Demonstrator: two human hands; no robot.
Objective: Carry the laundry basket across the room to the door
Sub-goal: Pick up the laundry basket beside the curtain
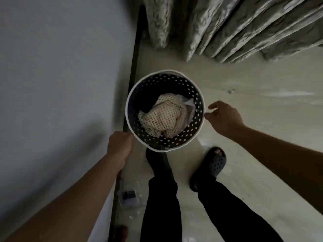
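Pale wall (57, 75) fills my left side, with a dark skirting strip (134, 67) along its foot; light glossy floor (244, 105) to the right. Grey patterned curtains (236, 27) hang in folds at the far end, hems at floor level. Laundry basket (165, 110), round, white rim, dark perforated wall, sits directly ahead of my legs and close against the skirting; cannot tell whether it rests on the floor or is lifted. Inside it: a crumpled cream mesh cloth (162, 117) over a bit of white fabric. My left hand (120, 145) is curled closed at the near-left rim, apparently gripping it. My right hand (225, 117) is spread open beside the right rim, fingertips just touching or nearly so, holding nothing. Dark perforated slipper (211, 168) on my right foot, beside the basket.
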